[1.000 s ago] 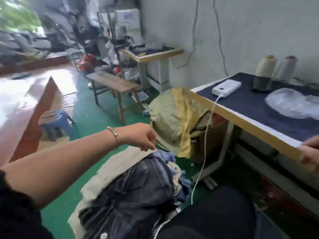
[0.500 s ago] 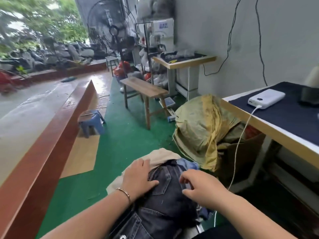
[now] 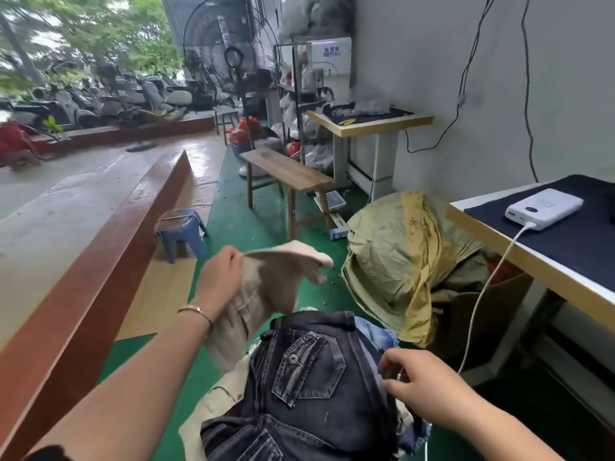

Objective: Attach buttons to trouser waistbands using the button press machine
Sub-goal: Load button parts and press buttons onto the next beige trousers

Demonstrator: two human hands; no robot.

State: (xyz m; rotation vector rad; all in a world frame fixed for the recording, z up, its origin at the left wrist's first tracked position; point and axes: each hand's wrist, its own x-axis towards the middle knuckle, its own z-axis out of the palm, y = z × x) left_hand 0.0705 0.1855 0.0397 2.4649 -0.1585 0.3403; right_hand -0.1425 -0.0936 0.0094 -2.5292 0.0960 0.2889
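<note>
The left hand, flat on the pile before, now lifts soft beige cloth trousers in gripping fingers, while the right hand pinches dark denim jeans, so picking comes first.
</note>
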